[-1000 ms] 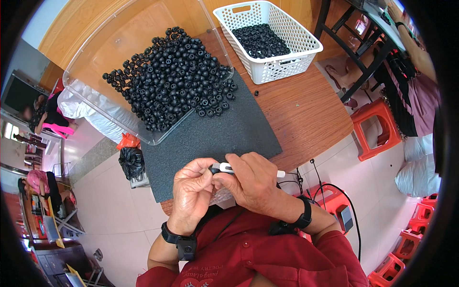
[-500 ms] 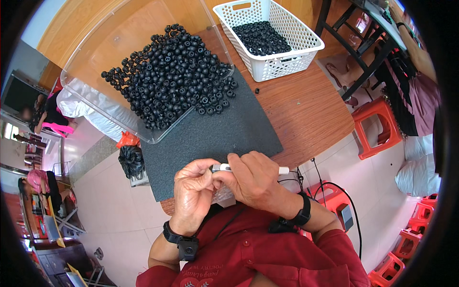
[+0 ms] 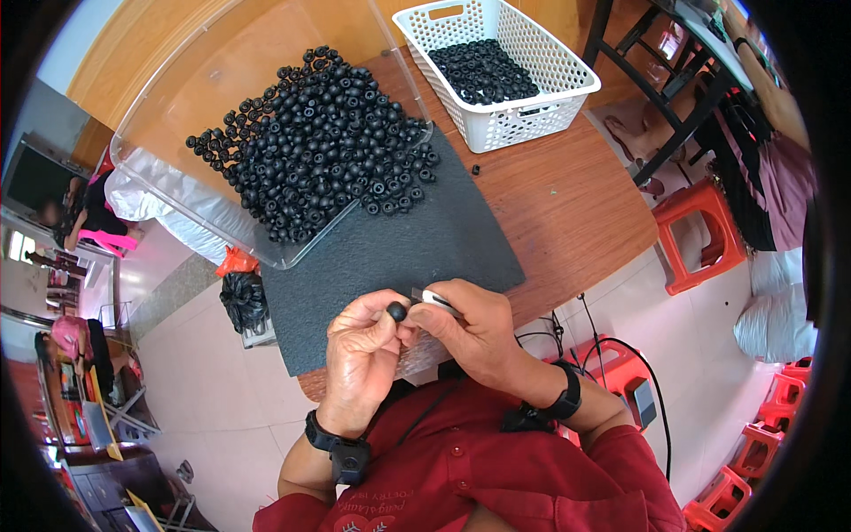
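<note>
Between the thumb and fingers of my left hand (image 3: 362, 344) is pinched a small round black rubber part (image 3: 396, 311). My right hand (image 3: 472, 326) grips a white-handled craft knife (image 3: 438, 301), its short blade pointing left, close beside the part. Whether the blade touches it I cannot tell. Both hands are together above the near edge of a dark grey mat (image 3: 390, 257). Beyond them, a heap of similar black parts (image 3: 332, 142) spills from a clear plastic bin (image 3: 288, 259) onto the mat.
A white perforated basket (image 3: 483, 133) with more black parts stands at the back of the wooden table (image 3: 576, 213). One loose part (image 3: 476, 169) lies near it. Red stools (image 3: 700, 235) and cables (image 3: 557, 328) are on the right; a black bag (image 3: 242, 300) is left of the table.
The knife has swung in my right hand, so its handle no longer sticks out to the right. My left fingers have turned, and the black part now shows.
</note>
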### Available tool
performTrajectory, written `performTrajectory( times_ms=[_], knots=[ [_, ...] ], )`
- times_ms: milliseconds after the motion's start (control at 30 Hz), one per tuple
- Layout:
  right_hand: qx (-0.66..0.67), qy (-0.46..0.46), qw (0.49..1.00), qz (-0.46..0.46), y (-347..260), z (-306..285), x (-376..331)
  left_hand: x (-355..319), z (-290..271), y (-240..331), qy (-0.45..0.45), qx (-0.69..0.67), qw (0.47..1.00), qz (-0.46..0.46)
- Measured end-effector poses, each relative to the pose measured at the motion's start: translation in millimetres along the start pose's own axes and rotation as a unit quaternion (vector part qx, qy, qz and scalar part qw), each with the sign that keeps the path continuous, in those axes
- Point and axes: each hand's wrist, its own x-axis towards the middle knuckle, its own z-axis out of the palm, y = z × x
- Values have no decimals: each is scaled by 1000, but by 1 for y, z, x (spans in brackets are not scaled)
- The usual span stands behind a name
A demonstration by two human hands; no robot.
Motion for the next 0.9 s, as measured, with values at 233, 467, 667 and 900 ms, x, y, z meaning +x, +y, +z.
performTrajectory(
  times_ms=[233,467,667,900],
  knots=[
    [56,-49,993,94,-6,-2,2,-1,7,-2,-4,31,999,22],
    [63,-60,988,126,-11,-5,2,-1,4,-4,0,29,999,18],
    [41,-57,991,117,-6,-5,0,0,11,-2,7,40,999,14],
    [18,-20,995,98,-1,-5,3,19,10,12,-16,4,996,-91]
  ],
)
